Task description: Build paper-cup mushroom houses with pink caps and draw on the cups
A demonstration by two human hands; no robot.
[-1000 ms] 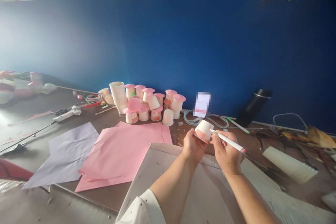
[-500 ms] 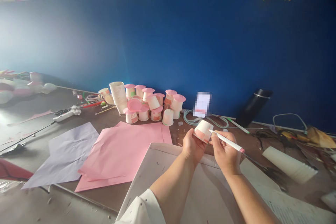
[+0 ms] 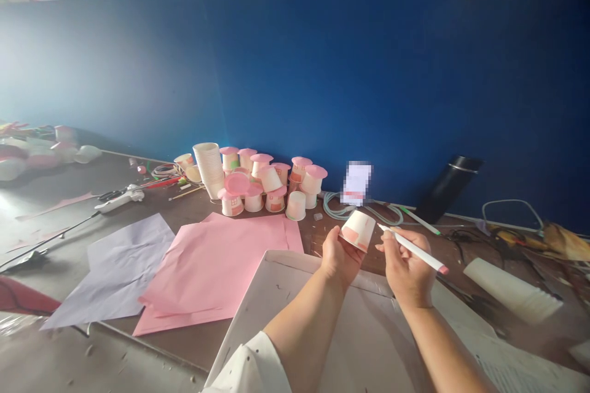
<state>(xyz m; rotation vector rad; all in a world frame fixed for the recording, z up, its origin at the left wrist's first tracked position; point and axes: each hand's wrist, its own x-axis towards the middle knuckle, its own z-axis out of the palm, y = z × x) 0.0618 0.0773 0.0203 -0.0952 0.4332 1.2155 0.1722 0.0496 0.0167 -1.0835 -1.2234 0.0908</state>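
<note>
My left hand [image 3: 342,256] is closed around the lower part of a small white paper cup [image 3: 360,225], held upside down and tilted. Pinkish-orange patches are drawn on the cup's side, near its rim. In my right hand [image 3: 409,264] is a white marker pen [image 3: 419,250] with a pink end, gripped like a pencil. Its tip points at the cup from the right, a small gap away. Both hands are above the far edge of a shallow white box lid [image 3: 295,301].
Several upside-down cups with pink paper roofs [image 3: 275,199] stand by the blue partition [image 3: 322,73], beside a tall cup stack [image 3: 208,167]. Pink paper sheets [image 3: 216,270] lie left; a black bottle [image 3: 449,190], a green-tipped marker [image 3: 421,221] and nested cups [image 3: 509,288] lie right.
My right hand has drawn the marker pen back to the right, away from the cup. The left hand has turned the cup slightly, showing more of the coloured patch.
</note>
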